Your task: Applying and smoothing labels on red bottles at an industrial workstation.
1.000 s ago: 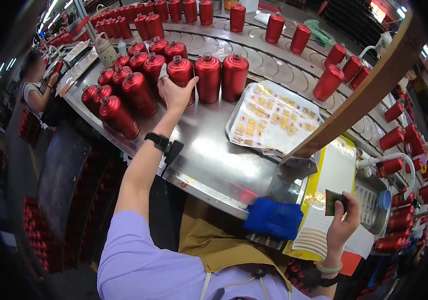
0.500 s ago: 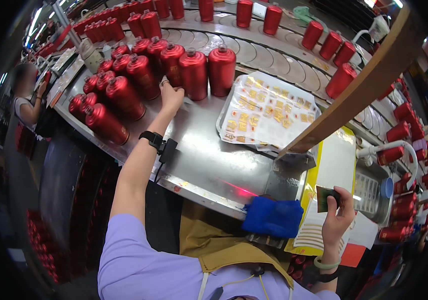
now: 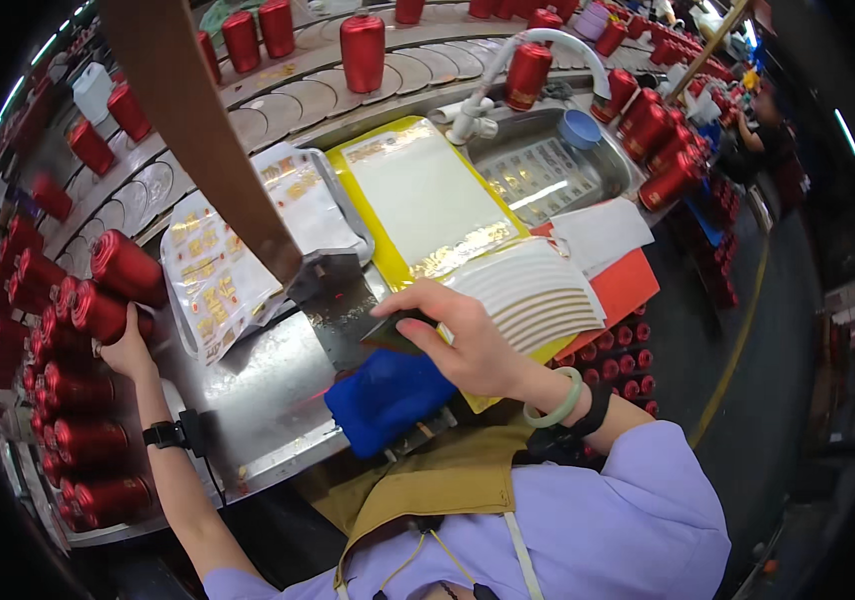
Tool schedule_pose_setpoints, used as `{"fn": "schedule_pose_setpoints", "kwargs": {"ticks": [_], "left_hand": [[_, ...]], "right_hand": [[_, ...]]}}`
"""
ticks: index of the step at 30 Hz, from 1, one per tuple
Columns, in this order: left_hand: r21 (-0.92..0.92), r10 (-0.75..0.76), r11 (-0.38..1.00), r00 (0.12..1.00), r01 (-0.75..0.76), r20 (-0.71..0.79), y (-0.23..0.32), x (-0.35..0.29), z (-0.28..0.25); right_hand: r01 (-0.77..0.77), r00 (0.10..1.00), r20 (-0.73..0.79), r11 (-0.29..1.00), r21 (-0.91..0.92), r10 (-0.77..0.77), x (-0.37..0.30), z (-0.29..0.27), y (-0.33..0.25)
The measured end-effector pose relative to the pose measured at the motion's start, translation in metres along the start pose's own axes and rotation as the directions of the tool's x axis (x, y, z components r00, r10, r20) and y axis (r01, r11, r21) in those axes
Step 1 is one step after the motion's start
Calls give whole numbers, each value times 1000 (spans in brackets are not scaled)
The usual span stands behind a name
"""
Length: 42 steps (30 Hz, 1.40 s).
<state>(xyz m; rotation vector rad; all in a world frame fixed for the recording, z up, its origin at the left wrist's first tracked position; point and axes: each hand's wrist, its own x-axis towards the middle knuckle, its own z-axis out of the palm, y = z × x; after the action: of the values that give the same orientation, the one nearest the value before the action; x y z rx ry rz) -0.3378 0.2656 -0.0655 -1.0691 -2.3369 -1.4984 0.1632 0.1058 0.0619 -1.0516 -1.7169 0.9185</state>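
Fingers point(image 3: 426, 298) of my right hand point(image 3: 478, 350) pinch a dark flat piece point(image 3: 386, 336), just brought from over the white strips point(image 3: 533, 300) to above the blue cloth point(image 3: 388, 395) at the counter's point(image 3: 273, 385) front edge. My left hand point(image 3: 130, 354) has closed around a red bottle point(image 3: 101, 312) toward the counter's left end, so both hands are now occupied. Beyond, gold labels point(image 3: 196, 248) lie near the back edge.
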Motion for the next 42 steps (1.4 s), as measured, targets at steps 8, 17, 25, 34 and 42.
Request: {"fn": "schedule_pose_setpoints", "kwargs": {"ticks": [8,17,25,34,42], "left_hand": [[-486,-11,867,979,112,206,30,-61,-114],[-483,215,349,433,803,875,192,-261,-181],[-413,90,503,430,759,898,237,-304,-160],[-421,235,890,617,174,751,224,-296,-133],[-396,316,918,671,-35,671,232,-293,-133]], "right_hand": [[-59,998,4,996,-59,60,-21,-20,-2],[-164,958,267,963,215,104,-19,26,-25],[-340,932,140,941,5,336,-40,19,-2],[-215,962,150,972,-91,227,-9,3,13],[319,919,386,718,-619,-76,167,-9,107]]}}
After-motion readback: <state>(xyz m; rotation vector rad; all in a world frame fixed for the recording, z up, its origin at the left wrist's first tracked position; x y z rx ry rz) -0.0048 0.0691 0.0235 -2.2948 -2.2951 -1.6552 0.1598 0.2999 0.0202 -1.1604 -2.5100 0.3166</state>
